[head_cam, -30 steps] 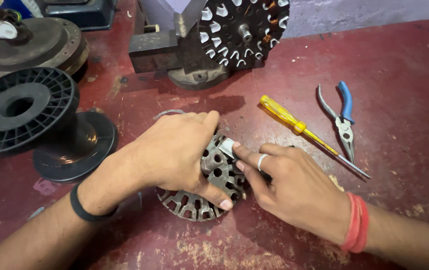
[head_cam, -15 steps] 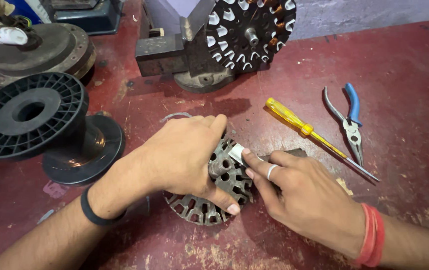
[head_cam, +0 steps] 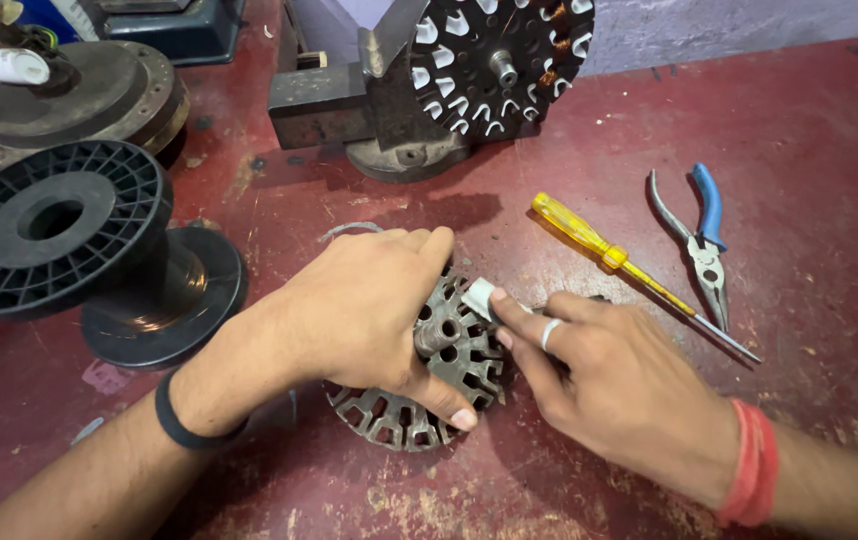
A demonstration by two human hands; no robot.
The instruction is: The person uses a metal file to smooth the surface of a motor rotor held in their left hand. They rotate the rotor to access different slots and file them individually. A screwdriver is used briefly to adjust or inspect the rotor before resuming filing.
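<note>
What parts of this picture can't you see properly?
- The slotted grey metal core: in the head view, the left hand covers much of its top.
- The small white strip: the right hand pinches it, and the fingers hide its far end.
- The black plastic spool: cut off at the left edge.
- The second slotted core with copper wire, on a dark metal stand: cut off at the top edge.

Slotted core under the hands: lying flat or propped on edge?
Tilted. The slotted core rests its lower rim on the red table; left hand grips it, right hand holds a white strip at its slots.
</note>
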